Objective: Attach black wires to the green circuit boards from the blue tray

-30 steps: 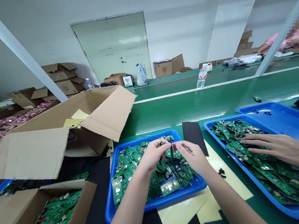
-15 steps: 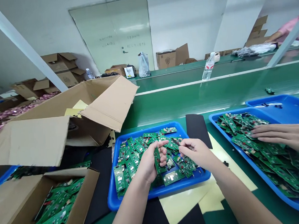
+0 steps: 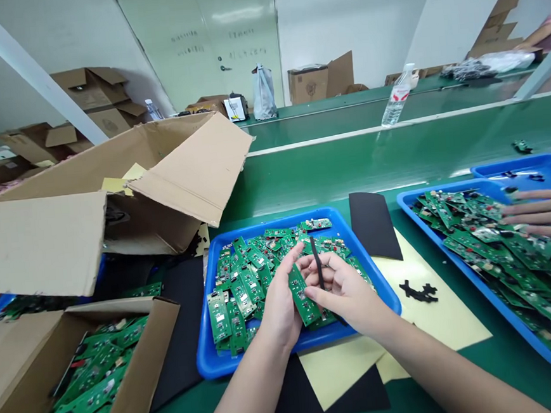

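Observation:
My left hand [image 3: 283, 298] is closed round a green circuit board [image 3: 304, 295], its face turned up, above a blue tray [image 3: 206, 358] of similar boards. Beside it, my right hand [image 3: 346, 287] holds a long, thin black strip [image 3: 316, 260] upright between its fingers, with the thumb reaching onto the board. Whether the strip is foam or a tool, I cannot tell. Part of the strip is hidden by my right hand. Small black pieces [image 3: 419, 292] lie on a yellow sheet [image 3: 456, 319] to the right.
Another person's hand [image 3: 543, 211] is over a second blue tray [image 3: 531, 364] heaped with boards. At left stand a carton of boards [image 3: 140, 363] and a large open carton [image 3: 197, 174]. A black sheet [image 3: 375, 224] lies behind; a water bottle [image 3: 397, 98] stands farther back.
My hands have come together, the right one bringing the black strip up to the board. The other person's hand has shifted right and up. My view has tilted down slightly.

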Available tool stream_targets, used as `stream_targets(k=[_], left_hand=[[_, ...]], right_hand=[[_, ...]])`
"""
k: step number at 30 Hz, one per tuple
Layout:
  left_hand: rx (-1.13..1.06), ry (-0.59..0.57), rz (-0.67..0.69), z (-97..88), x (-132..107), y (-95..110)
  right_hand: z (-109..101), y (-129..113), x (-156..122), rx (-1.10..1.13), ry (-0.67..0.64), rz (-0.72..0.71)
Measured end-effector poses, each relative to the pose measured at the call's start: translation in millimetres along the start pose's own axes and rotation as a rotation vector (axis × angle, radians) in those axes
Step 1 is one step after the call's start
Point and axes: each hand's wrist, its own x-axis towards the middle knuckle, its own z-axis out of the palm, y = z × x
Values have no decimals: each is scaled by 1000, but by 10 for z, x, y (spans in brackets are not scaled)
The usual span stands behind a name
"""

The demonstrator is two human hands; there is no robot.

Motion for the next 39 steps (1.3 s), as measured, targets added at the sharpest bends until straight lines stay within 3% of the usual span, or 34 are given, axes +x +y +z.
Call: stream_targets(k=[6, 14, 22, 26, 31, 39], left_hand=[[76, -33, 157, -44, 11, -47], [92, -73, 210, -51, 28, -11], [271, -117, 220, -74, -21, 50], [282, -192, 157, -80, -38, 42], [310, -213, 115, -46, -68, 46], [318, -215, 69, -26, -60, 36]], right_hand=[[-32, -7, 30, 26, 88, -44], [-190, -146, 17, -151, 153, -140], [-288, -250, -1, -96, 65, -76], [-318, -278, -58, -391, 47, -144], [-363, -299, -78, -990, -47, -423], [-381, -225, -52, -1235, -86, -595]])
